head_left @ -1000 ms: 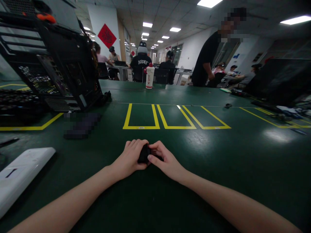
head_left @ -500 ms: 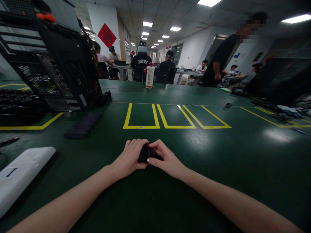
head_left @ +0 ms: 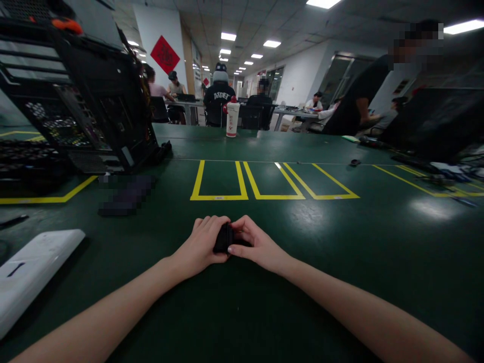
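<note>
A small black object [head_left: 223, 239] with a boxy shape sits between my hands, low over the green table [head_left: 242, 312]; its exact kind cannot be made out. My left hand [head_left: 204, 242] is wrapped round its left side, fingers over the top and thumb along the near side. From the right, my right hand [head_left: 255, 244] pinches its edge, with the thumb at the near corner and the fingertips at the far one. Much of the object is hidden under the left hand. Beyond the hands, yellow tape outlines [head_left: 219, 197] mark the table.
An open computer case [head_left: 113, 111] stands at the left, with a blurred dark flat item [head_left: 126, 196] before it. A white device [head_left: 34, 267] lies near left. A white cup [head_left: 232, 120] stands at the far edge. Right are a monitor [head_left: 442, 126] and cables. One person [head_left: 355, 96] leans at right.
My hands and the black object stay nearly as they were. The view has shifted very slightly. The person at the far right has moved rightward and leans lower.
</note>
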Demonstrator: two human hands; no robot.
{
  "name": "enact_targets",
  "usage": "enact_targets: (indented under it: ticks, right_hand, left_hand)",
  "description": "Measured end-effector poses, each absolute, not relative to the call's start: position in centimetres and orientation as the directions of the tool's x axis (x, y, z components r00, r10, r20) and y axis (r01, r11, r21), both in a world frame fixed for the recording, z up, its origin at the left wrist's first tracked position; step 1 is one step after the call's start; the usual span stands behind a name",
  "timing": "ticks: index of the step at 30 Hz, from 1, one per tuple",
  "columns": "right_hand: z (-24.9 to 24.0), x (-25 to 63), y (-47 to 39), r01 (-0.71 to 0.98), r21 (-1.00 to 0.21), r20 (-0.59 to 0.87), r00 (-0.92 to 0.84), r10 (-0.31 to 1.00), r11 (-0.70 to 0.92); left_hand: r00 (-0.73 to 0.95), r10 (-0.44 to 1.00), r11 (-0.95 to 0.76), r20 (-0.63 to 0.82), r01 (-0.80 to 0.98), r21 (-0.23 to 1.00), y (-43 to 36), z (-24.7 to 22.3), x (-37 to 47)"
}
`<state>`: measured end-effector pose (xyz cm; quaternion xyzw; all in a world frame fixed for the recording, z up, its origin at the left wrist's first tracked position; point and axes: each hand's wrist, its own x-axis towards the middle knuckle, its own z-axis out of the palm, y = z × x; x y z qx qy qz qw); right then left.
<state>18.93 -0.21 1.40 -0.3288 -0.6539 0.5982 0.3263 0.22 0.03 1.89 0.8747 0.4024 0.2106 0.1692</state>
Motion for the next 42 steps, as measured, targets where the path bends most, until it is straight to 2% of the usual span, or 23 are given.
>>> enact_targets:
  ticks: [10, 15, 24, 27, 33, 39, 42]
  right_hand:
    - [1.43, 18.7, -0.17, 0.092, -0.995, -0.025, -0.504, 0.863, 0.025]
    - [1.41, 18.98, -0.27, 0.024, -0.997, 0.043, -0.57, 0.82, 0.07]
    - [1.36, 18.55, -0.28, 0.023, -0.999, 0.023, -0.505, 0.863, 0.04]
    - [1.33, 18.76, -0.17, 0.043, -0.999, 0.001, -0.527, 0.85, 0.028]
    - [1.4, 18.92, -0.34, -0.012, -0.999, 0.049, -0.554, 0.831, 0.051]
    - [1.53, 18.65, -0.47, 0.051, -0.999, -0.024, -0.489, 0.872, 0.001]
    - [1.44, 18.83, -0.37, 0.069, -0.998, -0.024, -0.512, 0.859, 0.013]
  left_hand:
    - [0.585, 0.775, -0.619, 0.24, 0.624, 0.476, -0.14, 2.25, 0.42]
    - [0.585, 0.773, -0.623, 0.246, 0.623, 0.474, -0.01, 1.9, 0.38]
    - [0.578, 0.779, -0.618, 0.244, 0.637, 0.461, 0.02, 1.84, 0.5]
    - [0.588, 0.773, -0.622, 0.238, 0.629, 0.468, -0.07, 2.1, 0.46]
    - [0.57, 0.783, -0.613, 0.248, 0.642, 0.461, -0.01, 1.85, 0.47]
    - [0.582, 0.771, -0.629, 0.259, 0.628, 0.459, 0.03, 1.83, 0.46]
    - [0.582, 0.772, -0.626, 0.255, 0.628, 0.462, 0.01, 1.87, 0.39]
